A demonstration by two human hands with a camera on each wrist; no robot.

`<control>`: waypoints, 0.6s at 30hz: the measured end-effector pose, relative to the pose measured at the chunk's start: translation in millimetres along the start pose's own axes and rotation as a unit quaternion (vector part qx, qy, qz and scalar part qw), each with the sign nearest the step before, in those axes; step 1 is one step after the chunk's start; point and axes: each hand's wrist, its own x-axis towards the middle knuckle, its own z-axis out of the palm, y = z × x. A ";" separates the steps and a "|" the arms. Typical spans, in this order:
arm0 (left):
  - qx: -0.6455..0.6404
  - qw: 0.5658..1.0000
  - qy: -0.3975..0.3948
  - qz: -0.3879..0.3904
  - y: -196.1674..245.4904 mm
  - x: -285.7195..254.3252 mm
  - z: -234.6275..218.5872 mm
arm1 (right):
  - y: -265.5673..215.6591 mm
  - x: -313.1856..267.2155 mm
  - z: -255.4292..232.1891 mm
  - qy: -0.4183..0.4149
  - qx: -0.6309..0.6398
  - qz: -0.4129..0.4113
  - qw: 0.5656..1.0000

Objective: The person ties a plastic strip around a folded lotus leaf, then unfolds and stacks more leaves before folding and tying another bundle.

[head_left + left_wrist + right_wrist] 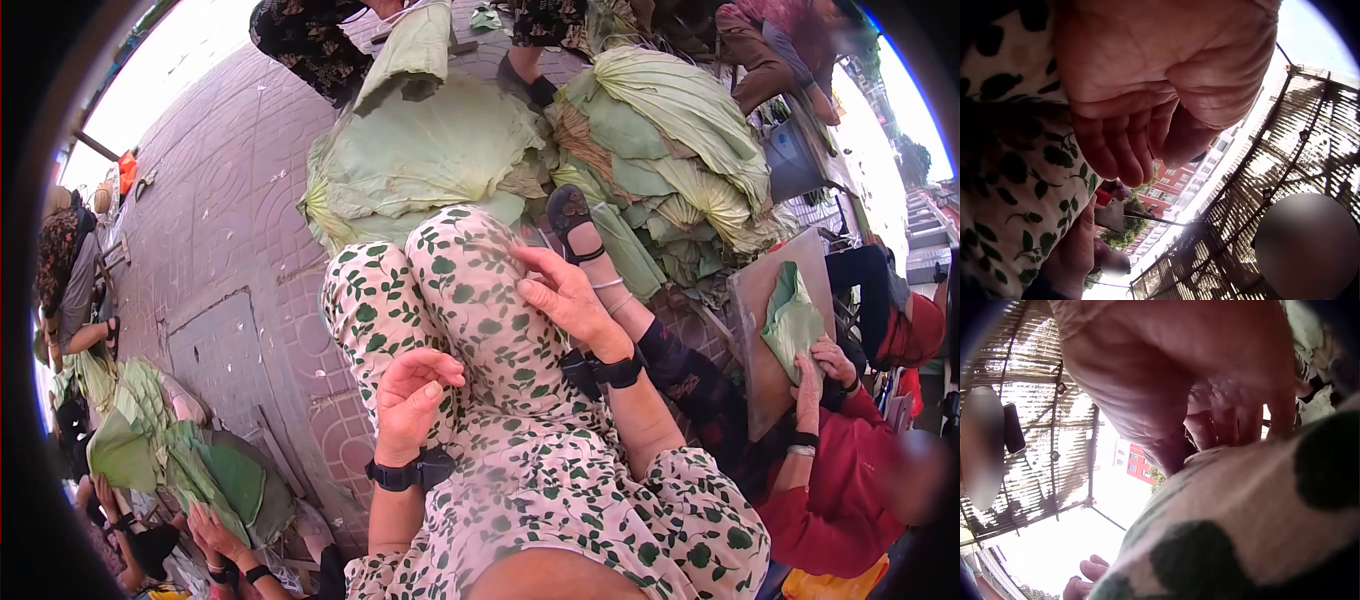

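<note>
My left hand (415, 395) hovers over my lap, palm turned up and fingers loosely curled, with nothing in it. My right hand (570, 300) lies on the thigh of my leaf-print trousers (470, 280), its fingers lightly bent and holding nothing. In the left wrist view the palm (1160, 69) and relaxed fingers fill the upper part. The right wrist view has the other palm (1179, 362) close over the printed cloth. Just beyond my knees lies a stack of big, pale green lotus leaves (420, 150).
A taller pile of folded leaves (670, 140) stands at the far right. Beside me a person in a red top (840, 480) handles a leaf (793, 315) on a board (760, 380). To the left, other people's hands (215, 530) work on more leaves (200, 470). Paving (230, 230) covers the ground.
</note>
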 end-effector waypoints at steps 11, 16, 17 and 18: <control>0.026 0.999 0.017 -0.026 1.9 5.8 6.7 | 111.5 -1.5 -78.7 0.269 0.006 0.095 0.958; 0.033 0.999 0.016 -0.039 3.1 9.3 8.6 | 196.4 -5.9 -144.0 0.319 -0.191 0.143 0.917; 0.030 0.998 0.018 -0.043 3.2 9.6 8.9 | 207.1 -7.6 -156.3 0.321 -0.274 0.149 0.894; 0.027 0.998 0.021 -0.046 3.4 9.8 9.4 | 209.1 -7.5 -165.1 0.320 -0.273 0.150 0.895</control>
